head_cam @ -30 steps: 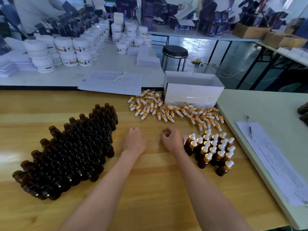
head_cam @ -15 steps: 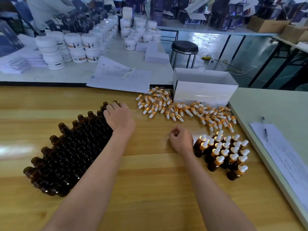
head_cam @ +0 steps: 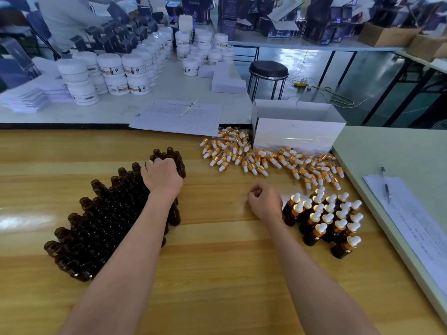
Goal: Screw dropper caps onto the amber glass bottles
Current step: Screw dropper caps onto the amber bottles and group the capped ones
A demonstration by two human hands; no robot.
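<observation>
The left hand point(head_cam: 162, 175) lies on the far right corner of a tightly packed block of uncapped amber bottles point(head_cam: 106, 226). Its fingers are curled down over the bottle mouths. The back of the hand hides whether they close round one bottle or only rest on the tops, so I cannot tell. The rest of the block spreads to the left of this hand and back towards the person, partly under the forearm, all standing upright on the wooden table point(head_cam: 217, 274). The right hand point(head_cam: 264, 204) rests on the bare wood well apart from the left one. It is clenched into a loose fist with the thumb tucked against the forefinger, and nothing shows in it. Just beside it on its right stands a cluster of capped bottles point(head_cam: 329, 221), each with a gold collar and a white rubber bulb; the nearest is almost touching the wrist. Beyond the right hand, a pile of loose dropper caps point(head_cam: 266, 160) lies scattered on the table, running from ahead of the gap between the two hands off to the right. Behind that pile sits an open white box point(head_cam: 295, 136). Farther out ahead of the left hand, on a pale adjoining table, lie a printed sheet point(head_cam: 179, 117) with a pen point(head_cam: 188, 108) on it and rows of white jars point(head_cam: 113, 71).
</observation>
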